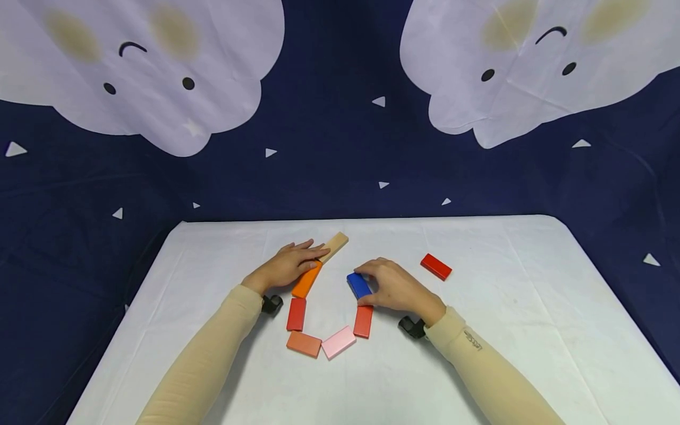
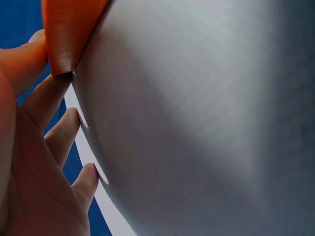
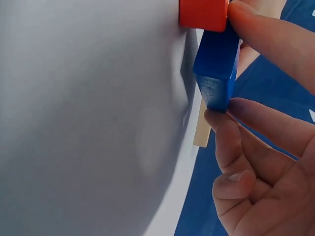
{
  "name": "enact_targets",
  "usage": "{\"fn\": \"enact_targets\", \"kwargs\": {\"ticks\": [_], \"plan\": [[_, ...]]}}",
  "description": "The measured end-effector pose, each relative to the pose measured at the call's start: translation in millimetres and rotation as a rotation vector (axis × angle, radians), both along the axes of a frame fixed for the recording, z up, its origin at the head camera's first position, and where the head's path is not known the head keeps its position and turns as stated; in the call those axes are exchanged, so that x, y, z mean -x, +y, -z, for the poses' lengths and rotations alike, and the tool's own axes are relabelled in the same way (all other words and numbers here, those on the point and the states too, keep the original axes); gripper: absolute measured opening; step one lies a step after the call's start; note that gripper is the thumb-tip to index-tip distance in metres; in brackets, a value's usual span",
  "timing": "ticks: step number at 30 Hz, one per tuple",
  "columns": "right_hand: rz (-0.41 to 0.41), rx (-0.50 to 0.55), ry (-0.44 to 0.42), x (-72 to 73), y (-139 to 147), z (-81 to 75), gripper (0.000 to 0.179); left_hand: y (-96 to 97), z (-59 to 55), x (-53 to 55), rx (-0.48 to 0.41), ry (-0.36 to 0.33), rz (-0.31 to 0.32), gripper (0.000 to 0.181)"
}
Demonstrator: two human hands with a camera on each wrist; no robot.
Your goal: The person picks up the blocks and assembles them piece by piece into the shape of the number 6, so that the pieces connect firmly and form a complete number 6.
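My right hand point(image 1: 395, 286) pinches a blue block point(image 1: 358, 285) lengthwise, fingers at its far end and thumb at its near end. In the right wrist view that blue block point(image 3: 216, 66) meets a red block point(image 3: 203, 14), and the thumb lies by their joint. Over on the left, my left hand point(image 1: 289, 265) rests with fairly straight fingers on an orange block point(image 1: 307, 281) and a plain wooden block point(image 1: 334, 245). From the left wrist, its thumb and index finger touch the orange block point(image 2: 71, 34), while the other fingers spread over the cloth.
Below the orange block, a red block point(image 1: 296, 314), a salmon block point(image 1: 304, 344), a pink block point(image 1: 338, 343) and another red block point(image 1: 363, 321) form a curve. A separate red block point(image 1: 436, 267) lies right. White cloth point(image 1: 478, 236) covers the table before a dark blue backdrop.
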State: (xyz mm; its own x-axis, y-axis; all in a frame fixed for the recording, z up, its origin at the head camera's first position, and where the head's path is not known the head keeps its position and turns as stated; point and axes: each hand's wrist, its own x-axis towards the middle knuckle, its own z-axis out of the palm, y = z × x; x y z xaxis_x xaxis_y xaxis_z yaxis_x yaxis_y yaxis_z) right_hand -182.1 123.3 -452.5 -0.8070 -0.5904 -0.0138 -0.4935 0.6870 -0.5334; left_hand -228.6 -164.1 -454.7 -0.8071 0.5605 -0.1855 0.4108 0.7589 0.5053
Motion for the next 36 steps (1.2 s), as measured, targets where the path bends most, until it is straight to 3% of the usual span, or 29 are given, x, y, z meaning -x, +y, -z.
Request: {"fn": "enact_targets", "kwargs": {"ticks": [36], "plan": [[-0.114, -0.071, -0.080, 8.9, -4.8, -7.1, 0.057, -1.4, -1.2, -0.8, -0.008, 0.000, 0.015, 0.047]]}}
